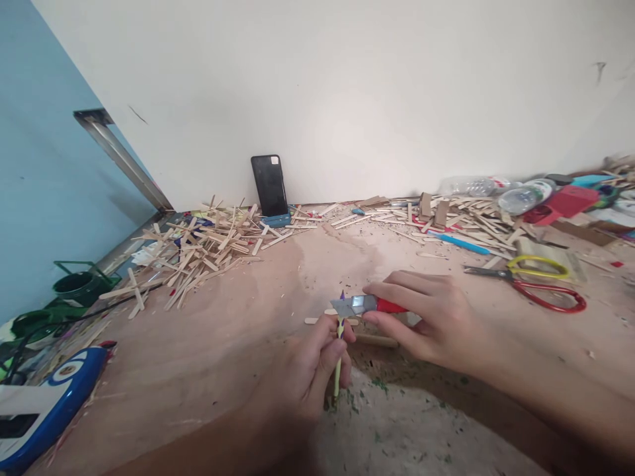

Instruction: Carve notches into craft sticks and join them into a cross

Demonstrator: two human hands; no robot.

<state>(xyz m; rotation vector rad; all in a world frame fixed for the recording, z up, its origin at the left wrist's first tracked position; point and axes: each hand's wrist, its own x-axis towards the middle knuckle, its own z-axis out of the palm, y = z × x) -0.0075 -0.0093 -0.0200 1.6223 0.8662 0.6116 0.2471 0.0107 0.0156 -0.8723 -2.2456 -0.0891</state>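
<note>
My left hand [310, 367] is closed around a thin yellow-green pencil [338, 370], held upright with its purple tip pointing up. My right hand [426, 317] grips a red-handled utility knife [370, 305]. The knife's grey blade end rests against the pencil's tip. Both hands hover just above the bare wooden tabletop [223, 357]. A flat wooden stick [317, 320] lies on the table just behind the pencil, and another stick [377, 340] lies under my right hand.
A heap of wooden craft sticks [198, 254] covers the back left. A black phone [270, 186] leans on the wall. Scissors with yellow and red handles [536, 281], a blue pen [459, 243], plastic bottles [520, 195] and clutter fill the right.
</note>
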